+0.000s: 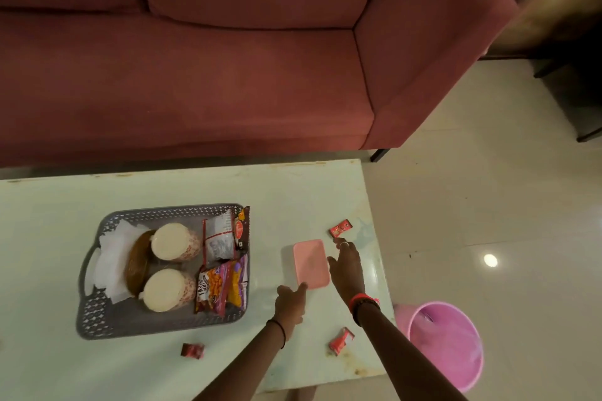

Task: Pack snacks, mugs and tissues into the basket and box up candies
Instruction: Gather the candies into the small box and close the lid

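A grey perforated basket (97,319) on the pale table holds two white mugs (174,241) (167,290), white tissues (110,257), a brown bowl-like item (138,265) and snack packets (221,290). To its right lies a pink box (311,264) with its lid on. My left hand (290,301) touches the box's near left corner, fingers apart. My right hand (347,265) rests by the box's right edge, fingers stretched toward a red candy (340,228). Two more red candies lie near the front, one (193,350) below the basket and one (341,340) between my forearms.
A maroon sofa (228,75) stands behind the table (49,205). A pink waste bin (446,345) sits on the tiled floor just off the table's right front corner. Dark furniture (573,94) stands at the far right.
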`<move>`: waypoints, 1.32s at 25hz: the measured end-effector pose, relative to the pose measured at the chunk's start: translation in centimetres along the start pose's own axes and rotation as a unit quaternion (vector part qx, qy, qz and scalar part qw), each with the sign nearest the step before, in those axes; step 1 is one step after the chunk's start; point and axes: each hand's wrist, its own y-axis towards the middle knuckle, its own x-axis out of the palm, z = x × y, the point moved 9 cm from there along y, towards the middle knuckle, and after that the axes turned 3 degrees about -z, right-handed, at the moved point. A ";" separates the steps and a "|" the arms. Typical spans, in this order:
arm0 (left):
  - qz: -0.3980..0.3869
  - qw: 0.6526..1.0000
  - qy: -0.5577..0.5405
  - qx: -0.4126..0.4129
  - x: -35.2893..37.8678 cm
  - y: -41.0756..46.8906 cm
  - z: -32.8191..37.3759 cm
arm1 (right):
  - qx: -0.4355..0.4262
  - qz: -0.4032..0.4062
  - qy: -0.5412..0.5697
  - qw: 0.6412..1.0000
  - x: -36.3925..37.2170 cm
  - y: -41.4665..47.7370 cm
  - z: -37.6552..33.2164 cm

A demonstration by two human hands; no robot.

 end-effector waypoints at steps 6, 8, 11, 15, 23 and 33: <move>-0.049 0.993 -0.103 -0.005 1.1 2.7 1.2 | -0.046 -0.138 -0.118 0.982 3.1 3.5 0.1; -0.042 0.993 -0.106 -0.009 1.0 3.2 1.2 | -0.054 -0.164 -0.140 0.975 3.8 3.9 0.1; -0.031 0.993 -0.116 -0.012 0.8 3.8 1.2 | -0.106 -0.162 -0.191 0.962 4.1 4.3 -1.1; -0.017 0.993 -0.112 -0.016 0.9 4.2 1.0 | -0.175 -0.159 -0.303 0.923 4.6 4.4 -2.9; -0.016 0.986 -0.165 -0.024 1.2 4.3 0.5 | -0.201 -0.141 -0.371 0.896 4.8 4.7 -4.7; -0.038 0.981 -0.188 -0.025 1.5 3.9 0.4 | -0.166 -0.147 -0.319 0.921 4.1 3.6 -5.7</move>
